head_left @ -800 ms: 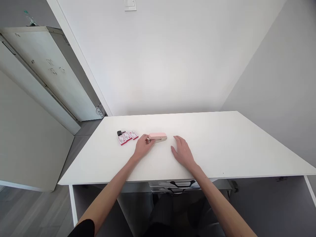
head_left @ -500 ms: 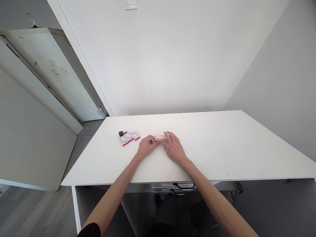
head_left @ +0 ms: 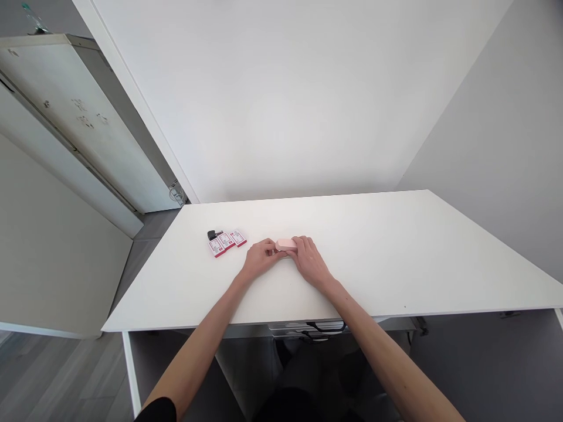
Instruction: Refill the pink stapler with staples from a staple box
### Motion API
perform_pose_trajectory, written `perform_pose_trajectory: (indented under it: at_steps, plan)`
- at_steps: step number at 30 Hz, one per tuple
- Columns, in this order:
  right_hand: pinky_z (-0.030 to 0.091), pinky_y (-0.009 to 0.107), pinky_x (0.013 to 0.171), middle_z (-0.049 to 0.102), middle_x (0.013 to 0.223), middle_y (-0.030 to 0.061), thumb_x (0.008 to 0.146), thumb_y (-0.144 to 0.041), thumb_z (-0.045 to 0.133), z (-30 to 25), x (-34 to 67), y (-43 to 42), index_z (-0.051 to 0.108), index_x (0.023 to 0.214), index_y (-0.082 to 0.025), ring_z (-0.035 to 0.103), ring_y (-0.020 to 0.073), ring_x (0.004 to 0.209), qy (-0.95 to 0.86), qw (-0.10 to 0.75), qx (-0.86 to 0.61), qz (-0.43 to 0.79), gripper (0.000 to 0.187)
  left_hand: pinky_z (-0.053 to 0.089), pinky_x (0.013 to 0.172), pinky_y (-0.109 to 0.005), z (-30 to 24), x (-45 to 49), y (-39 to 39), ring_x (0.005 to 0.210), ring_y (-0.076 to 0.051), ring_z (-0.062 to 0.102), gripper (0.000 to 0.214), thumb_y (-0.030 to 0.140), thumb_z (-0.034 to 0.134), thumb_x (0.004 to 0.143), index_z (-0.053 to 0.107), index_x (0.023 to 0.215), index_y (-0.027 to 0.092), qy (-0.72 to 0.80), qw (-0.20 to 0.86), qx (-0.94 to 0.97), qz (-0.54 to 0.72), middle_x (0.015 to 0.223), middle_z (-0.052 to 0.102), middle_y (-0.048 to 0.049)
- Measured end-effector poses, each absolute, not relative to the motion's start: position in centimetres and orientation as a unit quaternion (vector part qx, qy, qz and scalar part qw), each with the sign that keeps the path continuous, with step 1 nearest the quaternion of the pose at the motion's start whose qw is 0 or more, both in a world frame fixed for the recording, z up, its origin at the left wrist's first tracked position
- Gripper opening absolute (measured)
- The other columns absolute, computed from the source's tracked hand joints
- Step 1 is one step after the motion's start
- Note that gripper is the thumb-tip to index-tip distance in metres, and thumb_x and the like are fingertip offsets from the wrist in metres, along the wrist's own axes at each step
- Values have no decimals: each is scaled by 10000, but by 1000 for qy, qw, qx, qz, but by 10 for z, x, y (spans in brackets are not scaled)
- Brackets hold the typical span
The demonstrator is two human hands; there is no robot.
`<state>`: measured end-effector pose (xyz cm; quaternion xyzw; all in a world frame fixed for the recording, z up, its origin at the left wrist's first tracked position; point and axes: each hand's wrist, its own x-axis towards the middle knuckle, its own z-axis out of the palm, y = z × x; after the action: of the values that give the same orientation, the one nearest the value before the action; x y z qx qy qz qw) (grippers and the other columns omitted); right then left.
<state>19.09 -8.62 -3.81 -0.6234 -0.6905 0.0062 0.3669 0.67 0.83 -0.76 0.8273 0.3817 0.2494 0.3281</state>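
Two bare hands are meeting over one pink stapler, which is lying on the table near its middle. The left hand [head_left: 260, 258] is holding the left end of the stapler [head_left: 285, 245] in a narrow pinch, while the right hand [head_left: 312, 264] is curling its fingers over the right end. The fingers are covering both ends, so only the middle of the top is showing.

To the left, well apart from the hands, three small white-and-red boxes [head_left: 226, 241] are lying side by side, and one small black object [head_left: 212, 235] is sitting just beyond them. One white table [head_left: 378, 252] is carrying everything. The forearms are crossing its front edge and partly blocking the view of the drawers [head_left: 285, 332] below. Behind the table, a white wall [head_left: 281, 105] is rising; far left, one pale cabinet [head_left: 97, 129] is standing.
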Motion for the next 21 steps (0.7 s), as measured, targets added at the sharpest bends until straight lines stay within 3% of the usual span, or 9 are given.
perform_pose_trajectory:
  at_steps: [10, 21]
  plan:
    - [553, 518, 939, 624, 1270, 178, 1131, -366, 389, -38, 193, -86, 517, 1407, -201, 561, 332, 1069, -690, 381, -616, 24, 346, 344, 643, -318, -10, 9, 7, 684, -157, 502, 470, 673, 727, 867, 717, 673, 244, 395, 302, 833, 241, 772, 562, 4]
    - [565, 491, 976, 549, 1317, 182, 1130, -392, 350, -32, 195, -90, 461, 1369, -208, 579, 310, 1170, -652, 454, -599, 101, 322, 361, 665, -318, -7, 18, -3, 710, -163, 517, 310, 613, 728, 903, 879, 1008, 363, 412, 301, 826, 240, 785, 539, 5]
